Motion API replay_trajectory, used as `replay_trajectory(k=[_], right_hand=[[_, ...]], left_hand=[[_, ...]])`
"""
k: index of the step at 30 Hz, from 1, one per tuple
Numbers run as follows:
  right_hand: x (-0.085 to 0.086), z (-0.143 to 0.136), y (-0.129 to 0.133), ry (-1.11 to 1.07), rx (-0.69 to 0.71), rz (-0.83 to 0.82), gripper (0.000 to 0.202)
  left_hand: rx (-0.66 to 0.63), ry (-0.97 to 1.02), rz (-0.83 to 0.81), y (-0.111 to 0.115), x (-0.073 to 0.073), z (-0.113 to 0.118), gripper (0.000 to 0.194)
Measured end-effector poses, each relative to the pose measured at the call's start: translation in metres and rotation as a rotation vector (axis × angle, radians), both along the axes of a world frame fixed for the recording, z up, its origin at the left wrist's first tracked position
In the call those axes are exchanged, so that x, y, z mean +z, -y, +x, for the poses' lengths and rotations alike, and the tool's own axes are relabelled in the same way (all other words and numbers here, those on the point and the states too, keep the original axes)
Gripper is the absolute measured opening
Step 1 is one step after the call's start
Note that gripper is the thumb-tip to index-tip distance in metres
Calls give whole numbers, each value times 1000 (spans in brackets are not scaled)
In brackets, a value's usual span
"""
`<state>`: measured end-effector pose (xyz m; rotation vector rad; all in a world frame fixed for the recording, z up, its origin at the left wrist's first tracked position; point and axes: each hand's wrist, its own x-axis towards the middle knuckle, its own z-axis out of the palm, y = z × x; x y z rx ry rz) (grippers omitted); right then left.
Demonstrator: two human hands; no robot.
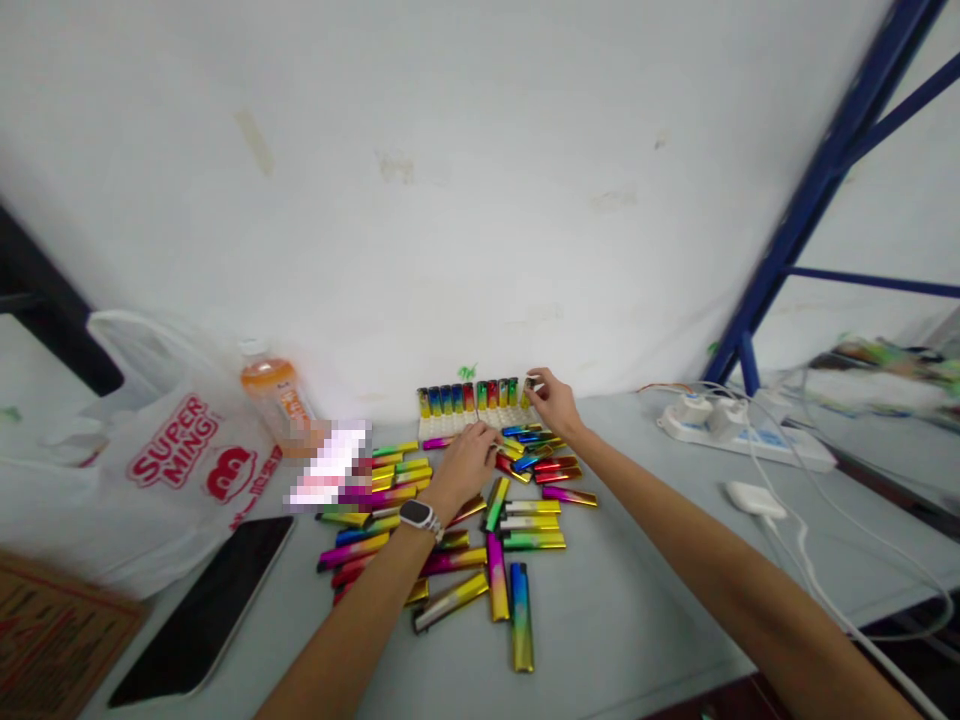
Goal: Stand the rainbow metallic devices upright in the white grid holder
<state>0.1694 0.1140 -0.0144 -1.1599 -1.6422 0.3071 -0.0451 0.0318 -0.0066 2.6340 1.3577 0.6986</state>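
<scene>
A heap of shiny rainbow-coloured lighters lies on the grey table. Behind it, against the wall, a white tray holds a row of several lighters standing upright. My right hand pinches one lighter at the tray's right end. My left hand, with a watch on its wrist, rests on the heap just in front of the tray, its fingers curled around a lighter there.
A white plastic bag and an orange drink bottle stand at the left, with a black phone and a cardboard box nearer me. A white power strip, cables and a charger lie right, below blue shelf posts.
</scene>
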Motion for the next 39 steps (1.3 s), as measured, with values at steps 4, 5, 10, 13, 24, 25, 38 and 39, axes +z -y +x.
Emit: replay_trajectory(k=[4,5,10,13,24,25,38,39], right_hand=[[-2,5,-13,113,74,41,19],[-3,6,-15,125,85,36,18],[-1,12,-24,110,148,-30,19],[1,15,-27,124,190,-44,18],[-7,12,-22,291,-27,72,34],[-8,11,-19,331,-53,56,37],[7,-2,32,931,-296,-298,64],[9,-3,33,948,-305,-318,63]], left_hand=[[-34,-108,-16,-4,6,-3,32],[-47,-128,-24,-5,7,-4,34],[-94,-174,-60,-10,10,-7,34],[-93,-203,-57,-12,11,-7,26],[-128,-141,-76,-15,10,-10,14],[-131,-116,-91,-14,10,-12,12],[-35,351,-125,38,14,-32,20],[-25,362,-133,43,15,-32,21]])
